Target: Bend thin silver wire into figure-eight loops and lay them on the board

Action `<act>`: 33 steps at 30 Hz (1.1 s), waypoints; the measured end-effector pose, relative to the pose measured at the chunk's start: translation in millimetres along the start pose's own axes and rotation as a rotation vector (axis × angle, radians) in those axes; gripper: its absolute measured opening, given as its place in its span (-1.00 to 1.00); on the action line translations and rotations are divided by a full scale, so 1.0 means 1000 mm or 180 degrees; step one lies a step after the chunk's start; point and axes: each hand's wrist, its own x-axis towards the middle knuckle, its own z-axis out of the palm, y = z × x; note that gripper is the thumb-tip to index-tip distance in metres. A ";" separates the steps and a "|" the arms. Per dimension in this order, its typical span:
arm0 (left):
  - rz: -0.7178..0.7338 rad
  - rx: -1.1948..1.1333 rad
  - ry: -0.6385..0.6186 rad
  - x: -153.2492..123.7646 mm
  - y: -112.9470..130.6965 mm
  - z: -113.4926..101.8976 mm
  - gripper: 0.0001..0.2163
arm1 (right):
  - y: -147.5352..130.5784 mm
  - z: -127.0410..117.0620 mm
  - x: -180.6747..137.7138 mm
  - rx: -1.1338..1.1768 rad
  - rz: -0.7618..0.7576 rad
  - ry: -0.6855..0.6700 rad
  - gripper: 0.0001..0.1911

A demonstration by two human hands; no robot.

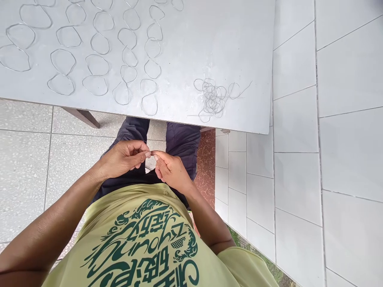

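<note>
Over my lap, just below the table's front edge, my two hands meet fingertip to fingertip. My left hand (127,157) is closed in a pinch, thumb against the curled fingers. Opposite it, my right hand (167,167) pinches too, its index finger stretched toward the left thumb. Between them is a thin wire, mostly hidden by the fingers. On the table, beyond my hands, lies a figure-eight of bent wire (149,97). A loose tangle of thin wire (213,99) sits to the right, with a few ends sticking out.
Several more wire figure-eights (96,75) lie in rows across the left of the white table (191,48). A table leg (82,116) shows beneath its front edge. White wall tiles (296,123) rise close on the right, and speckled floor tiles (24,167) spread at left.
</note>
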 end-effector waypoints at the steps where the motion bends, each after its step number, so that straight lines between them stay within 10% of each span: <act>1: 0.0056 0.0077 0.0015 -0.001 0.000 -0.001 -0.77 | -0.001 -0.001 0.000 0.0125 0.0060 -0.0018 -0.68; 10: 0.0356 -0.0607 0.0725 0.000 0.008 0.011 -0.80 | 0.004 0.019 0.001 0.3042 0.0472 0.0257 -0.70; 25: 0.0348 0.0069 0.0361 -0.012 0.010 0.009 -0.76 | 0.004 0.024 0.005 0.2628 0.0294 0.0483 -0.61; 33: 0.1200 0.1397 0.0577 -0.012 0.002 0.009 -0.81 | 0.004 0.022 0.005 0.2714 0.0600 0.0556 -0.62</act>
